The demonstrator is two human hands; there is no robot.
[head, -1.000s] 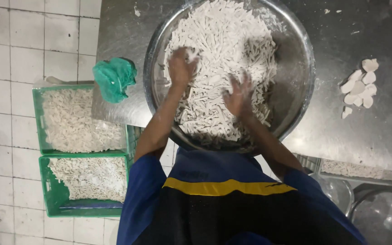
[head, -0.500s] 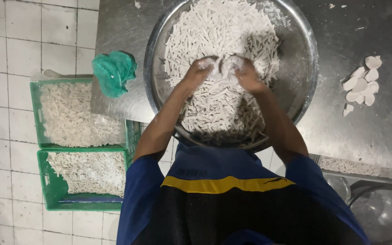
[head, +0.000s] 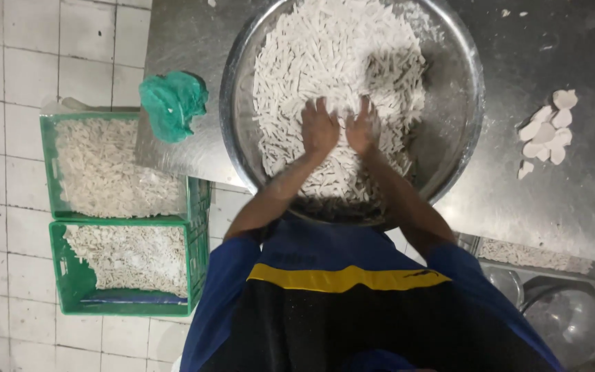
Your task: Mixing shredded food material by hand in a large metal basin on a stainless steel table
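Observation:
A wide steel bowl (head: 239, 145) on a steel table holds a heap of white floury dough strips (head: 339, 62). My left hand (head: 318, 127) and my right hand (head: 364, 127) lie side by side on the middle of the heap, near its front. Both are palm down with the fingers stretched out and dusted with flour. They press on the strips and nothing is closed inside them. My forearms reach in over the bowl's near rim.
A crumpled green cloth (head: 172, 103) lies on the steel table (head: 552, 200) left of the bowl. A few flat white dough pieces (head: 545, 134) sit at the right. Two green crates (head: 56, 207) of white strips stand on the tiled floor at left. Empty steel bowls (head: 566, 324) are at lower right.
My hands have come together from the two sides of the heap to its middle, pushing strips inward. They now lie flat, a little nearer to me.

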